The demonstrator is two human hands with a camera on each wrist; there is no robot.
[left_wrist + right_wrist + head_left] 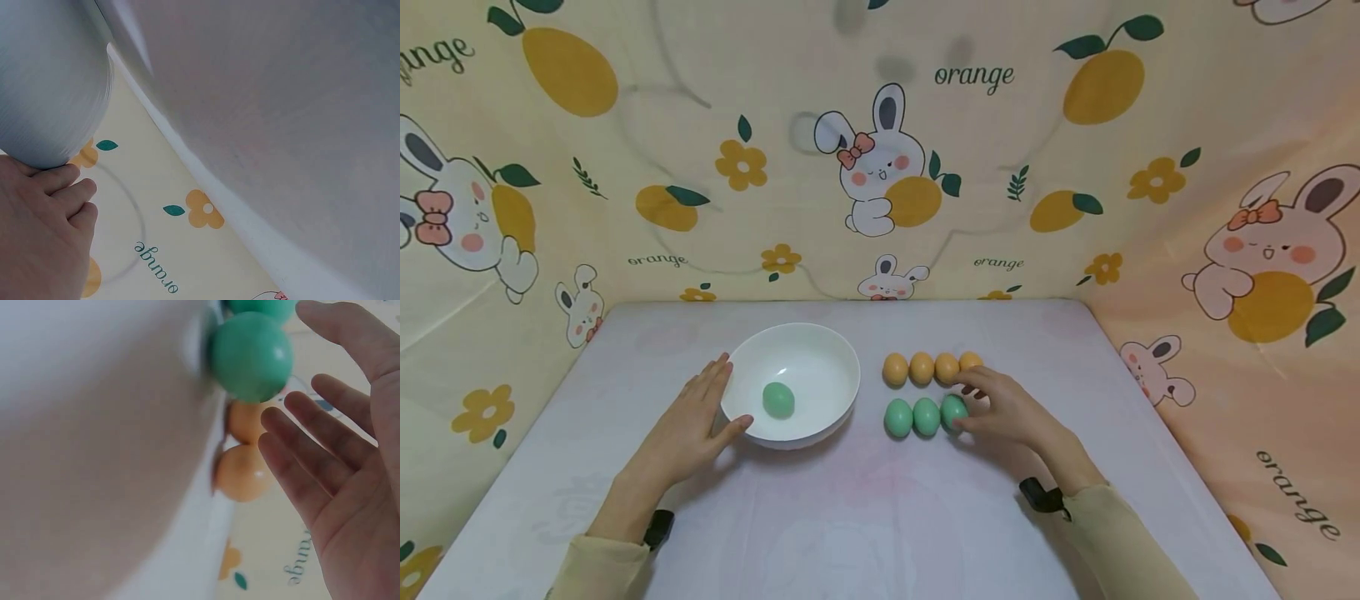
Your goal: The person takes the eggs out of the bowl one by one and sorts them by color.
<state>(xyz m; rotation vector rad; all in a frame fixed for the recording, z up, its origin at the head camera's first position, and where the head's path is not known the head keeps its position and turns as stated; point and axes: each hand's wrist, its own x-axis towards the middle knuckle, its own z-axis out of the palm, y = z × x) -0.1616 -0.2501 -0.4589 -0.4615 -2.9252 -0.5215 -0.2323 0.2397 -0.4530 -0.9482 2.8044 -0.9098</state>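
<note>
A white bowl (820,350) stands on the left of the table with one green egg (778,401) inside. My left hand (694,425) rests at the bowl's left side, fingers extended along the wall and thumb at the near rim. In the left wrist view, the fingertips meet the bowl's outer wall (50,81). Three green eggs (927,417) lie in a row to the right of the bowl. Over the rightmost green egg (253,356) reaches my right hand (1007,406), its fingers parted and nothing gripped. The thumb is right at that egg.
Behind the green row lies a row of several orange-yellow eggs (922,368); the right fingers partly cover its right end. A whitish cloth covers the table (850,525). Printed fabric (985,167) with rabbits and oranges hangs at the back and both sides.
</note>
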